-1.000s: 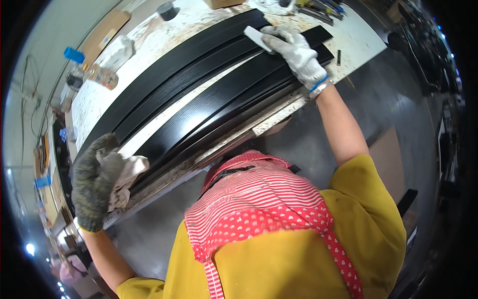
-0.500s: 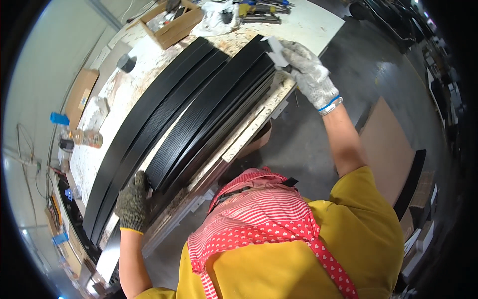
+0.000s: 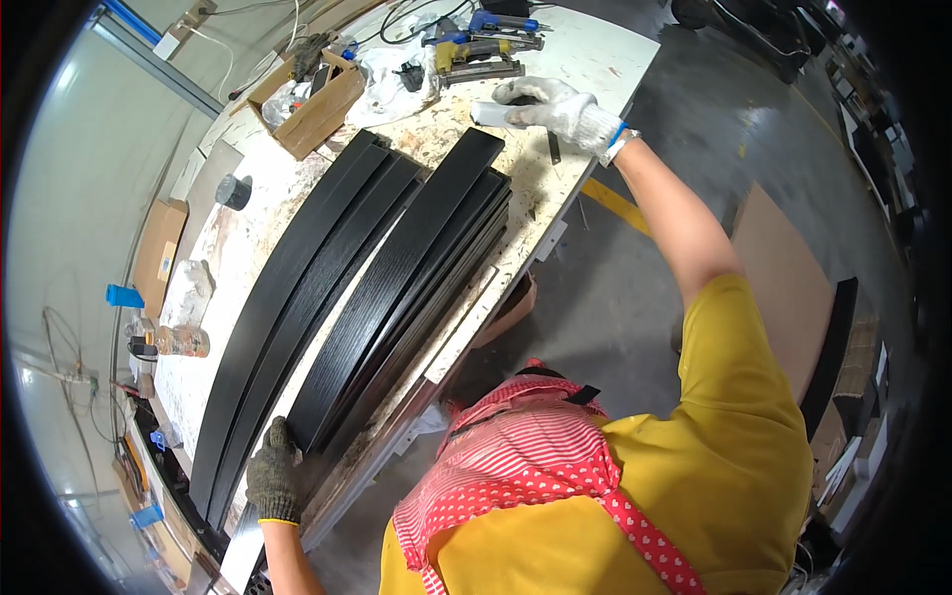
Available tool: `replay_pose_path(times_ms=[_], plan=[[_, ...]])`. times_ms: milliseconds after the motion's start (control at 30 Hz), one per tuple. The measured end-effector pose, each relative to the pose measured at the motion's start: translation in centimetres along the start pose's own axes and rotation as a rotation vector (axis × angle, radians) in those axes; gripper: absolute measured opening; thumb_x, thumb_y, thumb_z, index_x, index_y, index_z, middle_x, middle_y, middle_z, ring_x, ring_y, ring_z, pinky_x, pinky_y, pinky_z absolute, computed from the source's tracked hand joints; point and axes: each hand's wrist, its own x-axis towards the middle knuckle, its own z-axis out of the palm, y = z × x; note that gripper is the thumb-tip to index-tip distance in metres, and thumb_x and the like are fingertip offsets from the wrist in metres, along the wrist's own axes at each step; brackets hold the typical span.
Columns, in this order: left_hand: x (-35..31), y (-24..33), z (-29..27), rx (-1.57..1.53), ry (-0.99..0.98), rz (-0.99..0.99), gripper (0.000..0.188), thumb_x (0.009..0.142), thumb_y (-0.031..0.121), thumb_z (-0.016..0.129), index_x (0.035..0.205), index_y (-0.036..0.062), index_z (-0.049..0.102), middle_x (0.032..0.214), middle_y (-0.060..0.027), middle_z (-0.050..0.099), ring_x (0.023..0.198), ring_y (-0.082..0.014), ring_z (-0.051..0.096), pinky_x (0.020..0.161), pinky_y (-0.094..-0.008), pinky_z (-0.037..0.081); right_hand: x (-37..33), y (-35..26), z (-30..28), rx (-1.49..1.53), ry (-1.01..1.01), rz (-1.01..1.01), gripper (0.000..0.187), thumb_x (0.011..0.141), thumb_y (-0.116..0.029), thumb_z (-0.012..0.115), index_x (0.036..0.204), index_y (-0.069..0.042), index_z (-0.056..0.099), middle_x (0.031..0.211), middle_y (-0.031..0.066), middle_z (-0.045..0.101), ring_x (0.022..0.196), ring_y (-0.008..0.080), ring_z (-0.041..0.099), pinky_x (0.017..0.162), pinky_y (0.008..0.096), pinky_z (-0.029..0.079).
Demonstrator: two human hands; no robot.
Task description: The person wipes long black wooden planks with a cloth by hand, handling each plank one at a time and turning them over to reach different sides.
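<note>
now your left hand (image 3: 275,476), in a dark knitted glove, is clenched on the near end of the black panels (image 3: 397,288), at the lower left of the workbench (image 3: 605,50). these long black panels lie in a stack along the front edge of the bench, and more of them lie just beside, further from you. your right hand (image 3: 550,107), in a white glove, reaches to the far end of the stack and is closed around a small white block (image 3: 488,113), which rests on the bench just past the panel ends. behind it you see a nail gun (image 3: 476,59), and to the left a cardboard box (image 3: 309,99) with small things. a plastic bottle (image 3: 177,341) lies at the far left side.
</note>
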Motion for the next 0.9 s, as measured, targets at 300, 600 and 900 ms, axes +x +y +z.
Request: replay_pose_path(times_ms=[300, 600, 900], plan=[[0.8, -2.0, 1.9, -0.071, 0.019, 0.025, 0.075, 0.07, 0.023, 0.084, 0.136, 0.0043, 0.052, 0.116, -0.0219, 0.067, 0.104, -0.0412, 0.065, 0.088, -0.0464, 0.052, 0.9, 0.1, -1.0, -0.021, -0.153, -0.026, 0.039, 0.084, -0.014, 0.073, 0.122, -0.009, 0.067, 0.119, 0.0066, 0.066, 0.116, 0.0175, 0.058, 0.102, 0.0305, 0.045], [0.3, -0.2, 0.2, -0.083, 0.024, 0.031, 0.073, 0.071, 0.021, 0.083, 0.136, 0.0046, 0.052, 0.115, -0.0216, 0.067, 0.103, -0.0413, 0.065, 0.087, -0.0462, 0.052, -4.8, -1.2, -2.3, -0.087, -0.005, -0.171, 0.03, 0.087, -0.009, 0.071, 0.115, -0.001, 0.067, 0.115, 0.0087, 0.06, 0.113, 0.0211, 0.059, 0.103, 0.032, 0.045], [0.2, 0.0, 0.3, -0.036, 0.034, 0.012, 0.073, 0.071, 0.02, 0.083, 0.135, 0.005, 0.052, 0.115, -0.0202, 0.067, 0.101, -0.0399, 0.066, 0.087, -0.0448, 0.053, -7.5, 0.4, 5.9, -0.056, 0.39, -0.218, 0.034, 0.084, -0.013, 0.076, 0.114, -0.005, 0.062, 0.115, 0.0129, 0.06, 0.108, 0.0258, 0.062, 0.093, 0.0346, 0.052]])
